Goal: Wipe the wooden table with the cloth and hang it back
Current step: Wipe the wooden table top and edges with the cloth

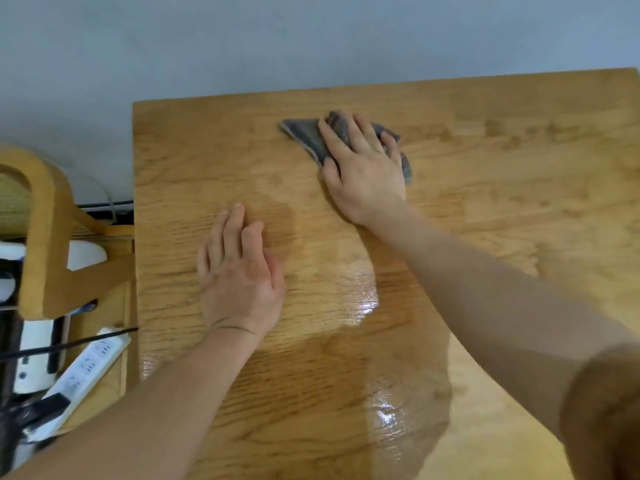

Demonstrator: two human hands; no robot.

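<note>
Right hand [363, 168] lies flat, fingers spread, pressing the grey cloth [308, 136] onto the table [519, 150] near its far edge, prob to wipe w/ even pressure, while left hand [240, 271] rests open & empty nearer the left edge, likely bracing

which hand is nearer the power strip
Left. The left hand lies flat on the table, up and to the right of the power strip beside the table's left edge. The right hand presses the cloth farther away.
</note>
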